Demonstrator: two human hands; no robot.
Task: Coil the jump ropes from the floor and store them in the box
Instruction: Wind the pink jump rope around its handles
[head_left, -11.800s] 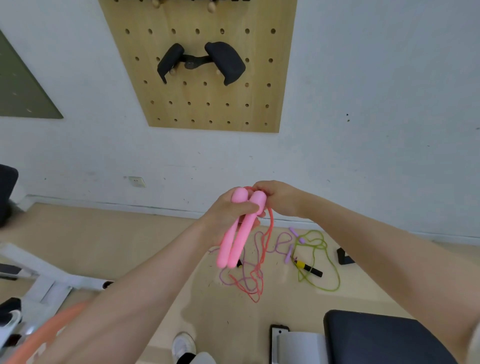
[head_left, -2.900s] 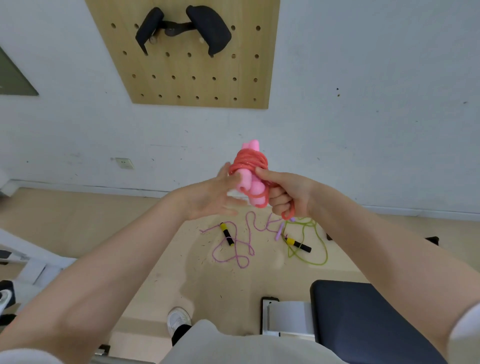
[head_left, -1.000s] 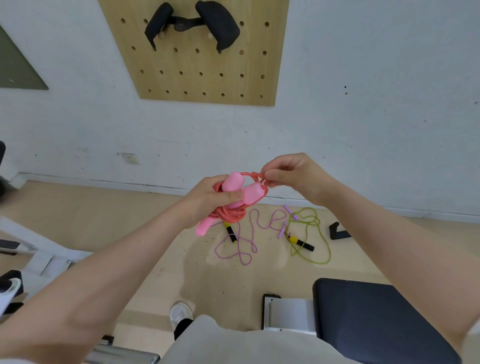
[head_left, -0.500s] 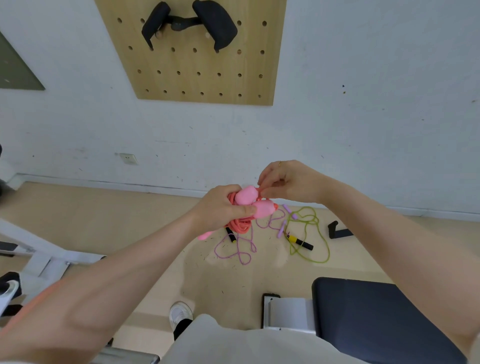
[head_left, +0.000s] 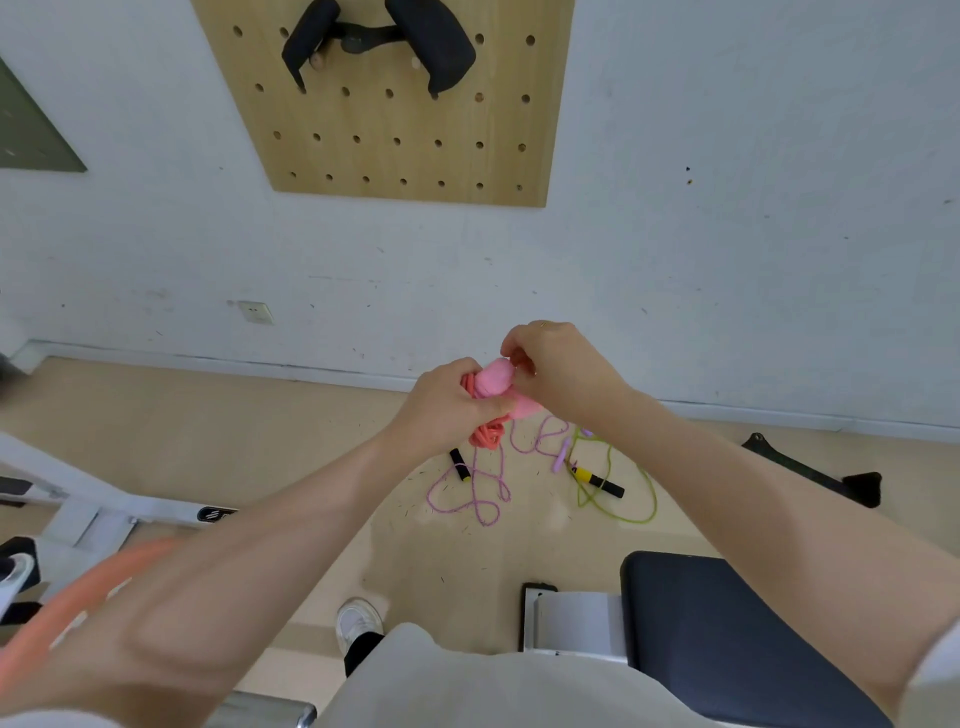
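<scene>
In the head view, the left hand (head_left: 447, 402) gripped the pink jump rope (head_left: 493, 382), its fingers curled round the two pink handles and the coral cord wound about them. The right hand (head_left: 563, 376) pinched at the bundle just beside the rounded handle tip, touching it. A second earlier that hand had held a loop of cord drawn out to the side, clear of the handles; by this moment the loop was gone and the fingers sat against the bundle itself (most likely tucking the free end under the wraps, though the end was hidden behind the fingers). Both hands were together, held above the floor (head_left: 260, 441) in front of the wall.

That closing-in suggested the coiling of this first rope was nearly finished, with only the securing of the tail left before it could go to the box, which was nowhere in this view.

Below the hands, two ropes lay loose on the floor: the purple jump rope (head_left: 480, 499) in open loops, and the green jump rope (head_left: 631, 499) just beside it with a black and yellow handle (head_left: 597, 480). Neither was coiled, so most of the task appeared to remain.

A wooden pegboard (head_left: 395, 140) hung on the wall above, and a dark padded bench (head_left: 727, 634) stood at the lower right.
</scene>
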